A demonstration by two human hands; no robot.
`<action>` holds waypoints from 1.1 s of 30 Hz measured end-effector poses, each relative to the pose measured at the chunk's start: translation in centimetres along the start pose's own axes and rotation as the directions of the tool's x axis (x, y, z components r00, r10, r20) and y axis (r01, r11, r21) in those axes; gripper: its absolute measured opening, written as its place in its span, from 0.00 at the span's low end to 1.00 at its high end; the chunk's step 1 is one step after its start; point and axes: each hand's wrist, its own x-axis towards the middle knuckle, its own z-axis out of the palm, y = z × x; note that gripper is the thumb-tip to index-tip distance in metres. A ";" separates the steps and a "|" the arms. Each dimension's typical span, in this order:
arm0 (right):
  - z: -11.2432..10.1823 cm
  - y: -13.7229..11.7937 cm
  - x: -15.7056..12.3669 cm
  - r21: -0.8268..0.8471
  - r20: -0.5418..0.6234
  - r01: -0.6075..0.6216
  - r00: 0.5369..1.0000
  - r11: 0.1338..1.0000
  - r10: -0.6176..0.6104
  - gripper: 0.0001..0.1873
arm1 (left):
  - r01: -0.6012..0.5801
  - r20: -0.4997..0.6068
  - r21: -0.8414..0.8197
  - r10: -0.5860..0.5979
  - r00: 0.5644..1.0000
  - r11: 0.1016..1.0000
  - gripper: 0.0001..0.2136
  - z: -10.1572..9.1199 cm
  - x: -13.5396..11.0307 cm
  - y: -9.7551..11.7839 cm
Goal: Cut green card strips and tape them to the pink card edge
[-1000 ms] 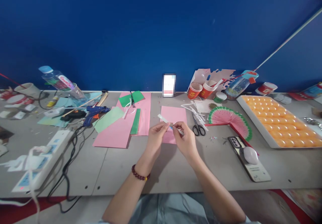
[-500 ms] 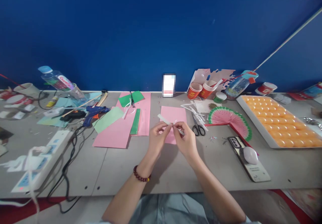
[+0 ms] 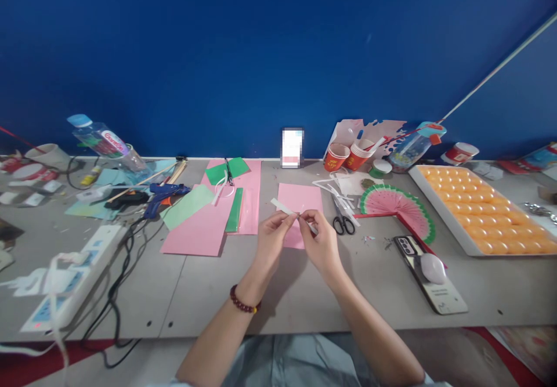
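Strip of white material (image 3: 281,206) is pinched by the fingertips of the left hand (image 3: 274,235) and the right hand (image 3: 321,237), close together over a small pink sheet (image 3: 300,194). Its middle is covered by the fingers, so its exact form cannot be made out. Scissors (image 3: 343,219) are placed just beside the right hand, near loose white strips (image 3: 347,203); farther right, a watermelon-patterned fan (image 3: 385,200) is seen. To the left, a larger pink sheet (image 3: 195,240) is partly covered by a pale green sheet (image 3: 189,206). The upright screen (image 3: 292,147) is blurred.

Two grips (image 3: 273,238) (image 3: 321,242), one fan (image 3: 382,202), one power strip (image 3: 90,270).
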 end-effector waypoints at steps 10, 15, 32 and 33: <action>-0.1 0.0 0.0 -0.037 -0.004 0.007 1.000 0.999 -0.007 0.06 | 0.030 0.000 -0.016 -0.030 1.000 0.999 0.08 0.0 -0.1 0.3; -0.2 0.0 0.0 -0.061 -0.003 0.002 1.000 0.998 -0.002 0.06 | 0.038 -0.002 -0.020 -0.038 0.999 0.999 0.08 0.0 -0.1 0.4; -0.4 0.0 0.1 -0.042 -0.019 -0.014 1.000 0.999 0.014 0.07 | 0.058 0.005 -0.007 -0.058 0.998 0.998 0.10 0.0 -0.1 0.4; -0.3 0.0 0.1 -0.045 -0.018 -0.009 1.000 0.999 0.009 0.07 | 0.058 0.012 0.004 -0.058 0.998 0.998 0.09 0.1 -0.1 0.3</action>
